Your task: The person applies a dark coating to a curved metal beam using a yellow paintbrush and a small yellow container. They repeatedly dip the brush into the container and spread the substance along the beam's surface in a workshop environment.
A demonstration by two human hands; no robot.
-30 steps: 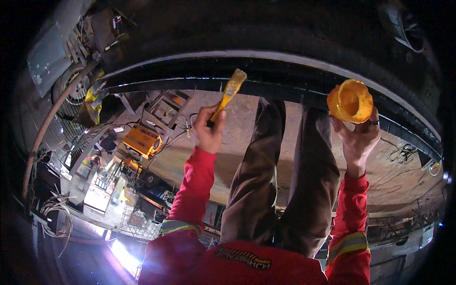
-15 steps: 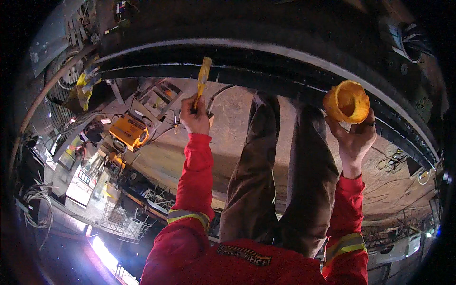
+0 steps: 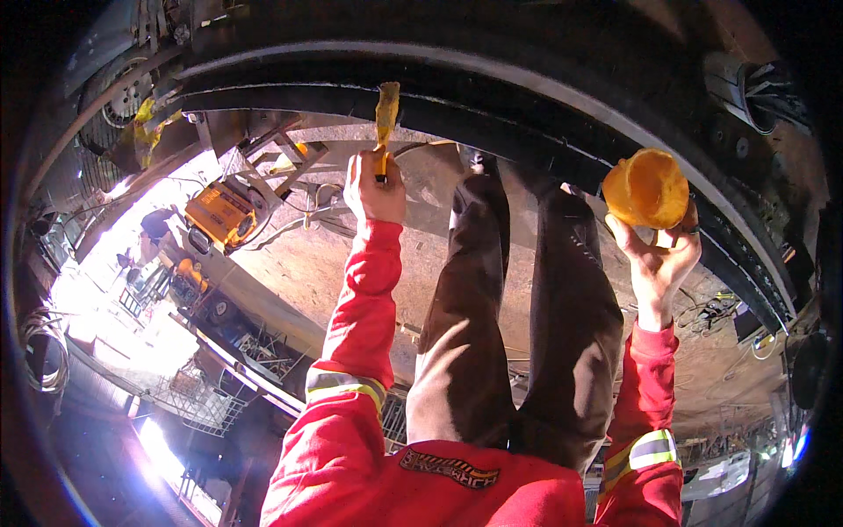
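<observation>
Yellow is the colour of the brush [image 3: 387, 107], whose handle is gripped in the left hand [image 3: 376, 189], the fingers being curled closely around it and the bristles pointed away from the body. By the right hand [image 3: 654, 263], a yellow cup [image 3: 645, 189] is held from below, with thumb and fingers spread part-way open around its side; its mouth is turned toward the head, and whether anything is left inside cannot be told. The brush tip is seen against the long dark beam [image 3: 505, 136] that is stretched across the view, but whether the beam is touched cannot be made out. The step in hand is judged to be brush work at this beam, with the cup kept ready to one side. For the next move, a firm hold on the handle would be called for, the bristles being guided along the metal or turned to the cup, which should be kept from tipping. Farther out, the trousered legs [image 3: 465, 351] are seen between the red sleeves [image 3: 360, 299], and on the left a yellow machine [image 3: 219, 215] is set above the sunlit clutter.
</observation>
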